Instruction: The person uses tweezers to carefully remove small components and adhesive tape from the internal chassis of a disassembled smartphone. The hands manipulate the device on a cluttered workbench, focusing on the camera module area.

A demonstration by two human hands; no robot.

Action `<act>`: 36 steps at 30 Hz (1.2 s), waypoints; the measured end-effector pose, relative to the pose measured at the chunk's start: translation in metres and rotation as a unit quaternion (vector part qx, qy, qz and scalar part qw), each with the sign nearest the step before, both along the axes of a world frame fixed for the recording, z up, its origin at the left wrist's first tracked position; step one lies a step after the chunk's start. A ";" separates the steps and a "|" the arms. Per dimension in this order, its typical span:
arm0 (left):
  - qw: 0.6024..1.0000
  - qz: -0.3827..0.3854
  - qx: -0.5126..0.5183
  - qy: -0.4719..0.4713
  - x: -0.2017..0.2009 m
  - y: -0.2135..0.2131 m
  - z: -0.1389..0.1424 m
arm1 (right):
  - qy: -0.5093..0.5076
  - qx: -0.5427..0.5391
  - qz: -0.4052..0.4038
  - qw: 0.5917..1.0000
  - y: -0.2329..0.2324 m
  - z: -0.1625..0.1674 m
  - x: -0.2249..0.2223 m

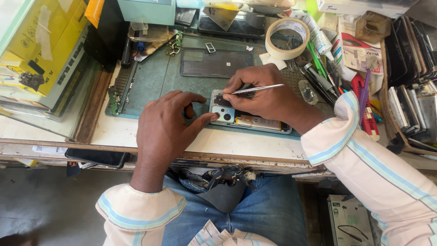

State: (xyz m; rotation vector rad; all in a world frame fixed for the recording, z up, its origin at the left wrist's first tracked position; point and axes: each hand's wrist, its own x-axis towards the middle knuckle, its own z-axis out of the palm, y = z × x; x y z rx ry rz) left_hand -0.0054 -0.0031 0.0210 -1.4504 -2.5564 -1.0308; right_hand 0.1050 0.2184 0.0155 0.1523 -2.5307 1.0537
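Note:
An opened phone lies on a green work mat, its back off and its camera block at the left end. My left hand rests on the mat edge, thumb pressing the phone's camera corner. My right hand grips metal tweezers whose tips point left onto the phone's upper left part. A grey phone back cover lies flat beyond the phone.
A tape roll, pens and hand tools crowd the right. Stacked phones and screens fill a tray at far right. Yellow boxes stand at left. A dark phone sits on the lower ledge.

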 end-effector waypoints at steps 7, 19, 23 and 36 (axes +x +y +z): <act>1.000 0.003 -0.004 0.000 0.000 0.000 0.000 | -0.001 0.001 0.012 1.000 -0.001 0.001 0.000; 1.000 -0.005 0.008 0.010 0.000 0.000 -0.001 | 0.026 0.017 0.024 0.999 -0.001 0.001 0.000; 1.000 -0.002 0.006 0.007 0.000 -0.001 -0.001 | 0.028 0.024 0.016 0.999 -0.001 -0.001 0.000; 1.000 0.005 -0.001 0.006 0.000 0.000 -0.002 | 0.013 0.020 0.029 0.999 0.000 0.000 0.000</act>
